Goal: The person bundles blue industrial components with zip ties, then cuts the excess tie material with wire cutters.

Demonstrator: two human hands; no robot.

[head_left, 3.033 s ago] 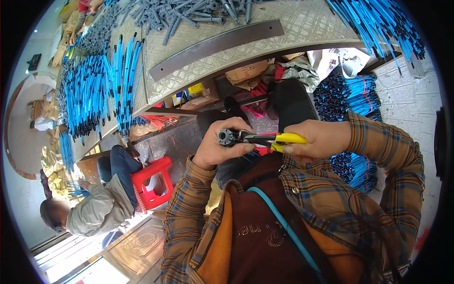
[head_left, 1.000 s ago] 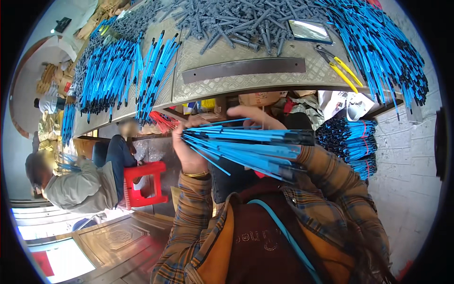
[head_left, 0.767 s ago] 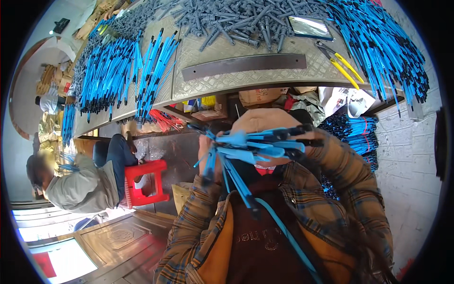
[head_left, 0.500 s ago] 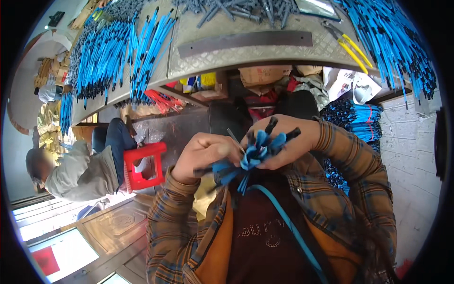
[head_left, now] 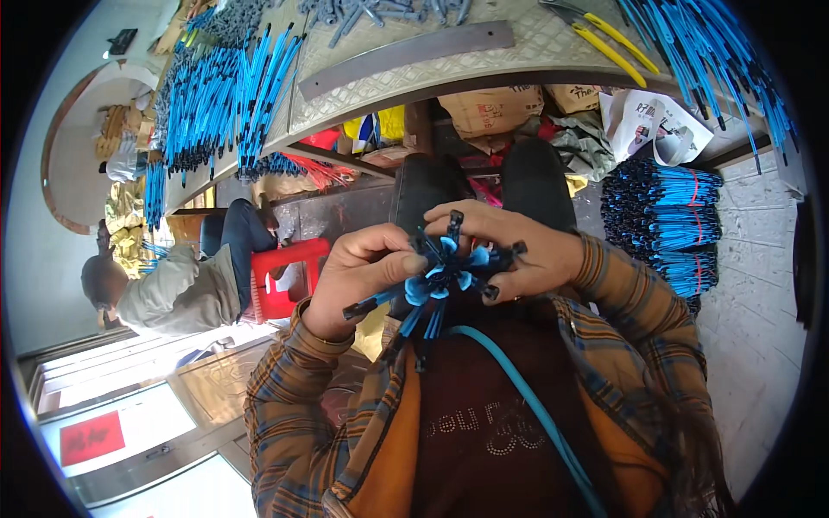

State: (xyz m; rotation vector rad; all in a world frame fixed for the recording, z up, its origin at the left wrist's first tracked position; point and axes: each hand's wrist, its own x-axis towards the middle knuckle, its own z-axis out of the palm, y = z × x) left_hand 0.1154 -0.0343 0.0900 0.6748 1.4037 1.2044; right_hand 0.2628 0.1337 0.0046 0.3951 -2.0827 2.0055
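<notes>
A bundle of blue rods with black tips is seen end-on in front of my chest, its ends fanning out like a star. My left hand grips the bundle from the left, thumb and fingers pinched on it. My right hand wraps it from the right and above, fingers spread over the tips. Both forearms wear plaid sleeves. The lower part of the bundle is hidden against my dark apron.
A metal worktable above carries blue rods, grey parts, a flat steel bar and yellow-handled pliers. Tied blue rod bundles are stacked on the right. A seated person and a red stool are left.
Three seconds ago I held yellow-handled pliers; they now lie on the table. The rod bundle, held sideways a second ago, has swung to point at the camera, gripped by both hands.
</notes>
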